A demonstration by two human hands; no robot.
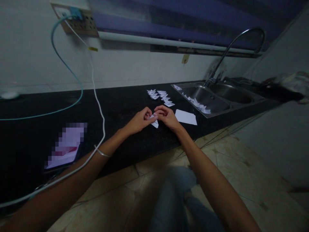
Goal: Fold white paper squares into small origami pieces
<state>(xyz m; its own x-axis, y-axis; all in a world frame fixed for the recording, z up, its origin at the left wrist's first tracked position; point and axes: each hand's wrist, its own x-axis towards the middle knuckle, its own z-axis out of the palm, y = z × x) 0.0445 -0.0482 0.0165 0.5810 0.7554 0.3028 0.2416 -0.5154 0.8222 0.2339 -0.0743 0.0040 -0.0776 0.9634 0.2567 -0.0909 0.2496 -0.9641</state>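
A small piece of folded white paper [154,123] is pinched between both hands just above the black countertop. My left hand [141,120] has its thumb and curled fingers on the paper's left side. From the right, my right hand [167,117] grips the same piece with bent fingers, covering its upper part. Close to the right hand lies a stack of blank white paper sheets [185,117]. Behind the hands, several folded paper boats [165,97] stand in two short rows on the counter.
More folded paper pieces [198,104] line the left rim of a double steel sink [219,98] with a curved faucet [233,42]. At left lies a phone [67,145] with its screen lit. A white cable [98,103] hangs from the wall socket [84,22] and crosses my left forearm.
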